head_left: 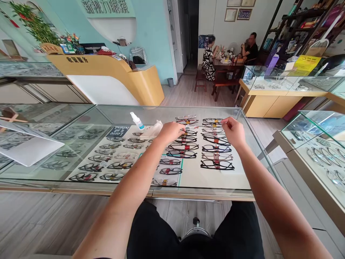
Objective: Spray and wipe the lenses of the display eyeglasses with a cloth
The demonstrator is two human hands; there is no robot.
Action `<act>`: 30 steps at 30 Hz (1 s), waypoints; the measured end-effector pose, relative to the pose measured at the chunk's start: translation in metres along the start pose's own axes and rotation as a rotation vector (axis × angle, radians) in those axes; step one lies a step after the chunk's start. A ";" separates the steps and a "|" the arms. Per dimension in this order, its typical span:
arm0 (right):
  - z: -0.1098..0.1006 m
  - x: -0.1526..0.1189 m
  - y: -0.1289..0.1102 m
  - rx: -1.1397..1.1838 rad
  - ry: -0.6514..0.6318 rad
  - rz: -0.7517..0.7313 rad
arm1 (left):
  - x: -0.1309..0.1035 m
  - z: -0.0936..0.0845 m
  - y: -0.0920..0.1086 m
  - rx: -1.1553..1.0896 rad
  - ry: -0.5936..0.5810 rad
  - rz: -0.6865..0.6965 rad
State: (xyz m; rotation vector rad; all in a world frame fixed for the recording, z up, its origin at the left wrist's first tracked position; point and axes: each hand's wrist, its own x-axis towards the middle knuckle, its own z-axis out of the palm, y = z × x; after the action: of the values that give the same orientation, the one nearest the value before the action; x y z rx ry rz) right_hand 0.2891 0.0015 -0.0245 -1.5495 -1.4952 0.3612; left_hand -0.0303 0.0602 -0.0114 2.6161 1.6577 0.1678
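Two columns of folded eyeglasses lie on the glass counter top in front of me. My left hand (172,132) reaches to the upper part of the left column, its fingers closed at the left end of a pair of glasses (189,133). My right hand (234,132) is at the top of the right column. Its thumb and forefinger are pinched at the right end of a pair of glasses (212,125). Below it, more glasses (217,164) lie in a row toward me, several with red or orange labels on the lenses.
A white spray bottle (137,120) and a pale cloth (153,130) lie left of my left hand. Inside the glass display case (188,182) are more glasses. A silver laptop (29,144) stands at the far left. Two people sit at a wooden table (228,62) at the back.
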 end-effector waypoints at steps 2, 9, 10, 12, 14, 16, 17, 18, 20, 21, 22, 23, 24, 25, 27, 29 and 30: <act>0.000 -0.001 -0.001 0.007 -0.002 -0.001 | 0.000 0.000 0.002 -0.005 -0.002 -0.011; 0.002 -0.002 -0.002 0.020 -0.022 -0.021 | -0.001 0.006 0.003 -0.043 0.062 0.079; 0.002 -0.002 -0.003 0.024 -0.022 -0.022 | -0.001 0.008 0.003 -0.056 0.082 0.103; 0.002 -0.002 -0.003 0.032 -0.024 -0.023 | 0.000 0.014 0.002 -0.086 0.092 0.111; 0.002 -0.003 -0.005 0.036 -0.026 -0.023 | 0.002 0.018 0.001 -0.102 0.075 0.091; 0.002 -0.003 -0.005 0.034 -0.030 -0.025 | 0.003 0.022 0.000 -0.103 0.066 0.082; 0.002 -0.003 -0.006 0.032 -0.033 -0.027 | 0.004 0.023 0.000 -0.105 0.066 0.084; 0.002 -0.004 -0.006 0.030 -0.035 -0.028 | 0.004 0.023 -0.001 -0.109 0.069 0.088; 0.002 -0.004 -0.006 0.028 -0.036 -0.027 | 0.004 0.023 -0.001 -0.123 0.083 0.095; 0.002 -0.004 -0.007 0.029 -0.035 -0.024 | 0.004 0.022 -0.001 -0.130 0.094 0.096; 0.002 -0.003 -0.007 0.031 -0.033 -0.021 | 0.003 0.020 -0.001 -0.137 0.108 0.098; 0.002 -0.003 -0.007 0.034 -0.031 -0.018 | 0.002 0.018 -0.001 -0.145 0.128 0.099; 0.001 -0.003 -0.008 0.038 -0.028 -0.015 | 0.001 0.016 0.000 -0.154 0.156 0.096; 0.001 -0.003 -0.008 0.041 -0.026 -0.013 | -0.001 0.013 0.001 -0.168 0.193 0.091; 0.000 -0.003 -0.010 0.042 -0.028 -0.016 | -0.005 0.006 0.006 -0.225 0.285 0.081; 0.001 -0.004 -0.012 0.037 -0.053 -0.028 | -0.010 0.001 0.014 -0.332 0.371 0.085; 0.002 -0.006 -0.014 0.037 -0.075 -0.035 | -0.013 -0.001 0.019 -0.405 0.398 0.097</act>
State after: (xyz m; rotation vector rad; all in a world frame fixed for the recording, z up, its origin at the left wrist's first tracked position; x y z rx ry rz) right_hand 0.2777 -0.0050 -0.0171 -1.4931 -1.5632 0.4288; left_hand -0.0186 0.0402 -0.0097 2.4512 1.3906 0.9727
